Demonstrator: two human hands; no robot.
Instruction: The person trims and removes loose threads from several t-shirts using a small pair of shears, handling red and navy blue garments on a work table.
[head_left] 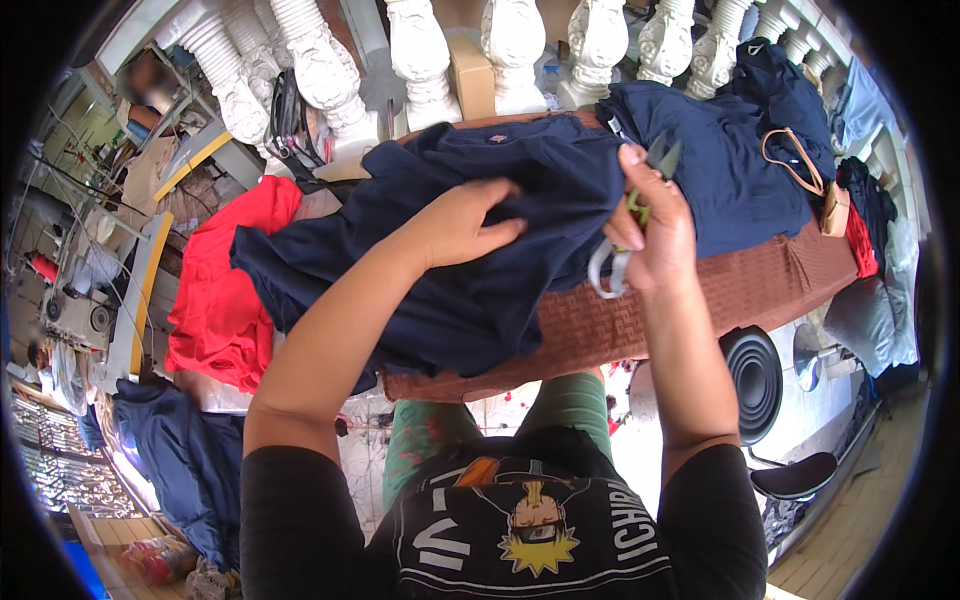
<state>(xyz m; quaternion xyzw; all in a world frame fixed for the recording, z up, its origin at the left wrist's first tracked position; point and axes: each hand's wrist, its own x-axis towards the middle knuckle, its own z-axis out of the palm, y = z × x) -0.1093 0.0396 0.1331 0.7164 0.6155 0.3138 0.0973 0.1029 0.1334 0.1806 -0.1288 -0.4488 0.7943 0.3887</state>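
A dark navy shirt [430, 270] lies spread and wrinkled over the brown-covered table in front of me. My left hand [470, 222] rests on its middle, holding nothing, with thumb and fingers apart. At the shirt's right edge my right hand [662, 225] is closed around small scissors [664, 158], their dark blades pointing up and away past my fingers. Part of a yellow-green handle shows between the fingers. A pale grey-white loop [604, 272] hangs below this hand; I cannot tell whether it belongs to the scissors. The hand also touches the shirt's edge.
More navy garments [725, 165] are piled at the right, with a tan strap [790, 160] on them. Red cloth [225, 290] lies at the left. White balusters [515, 50] line the table's far side. A round black stool seat [752, 385] stands at the right.
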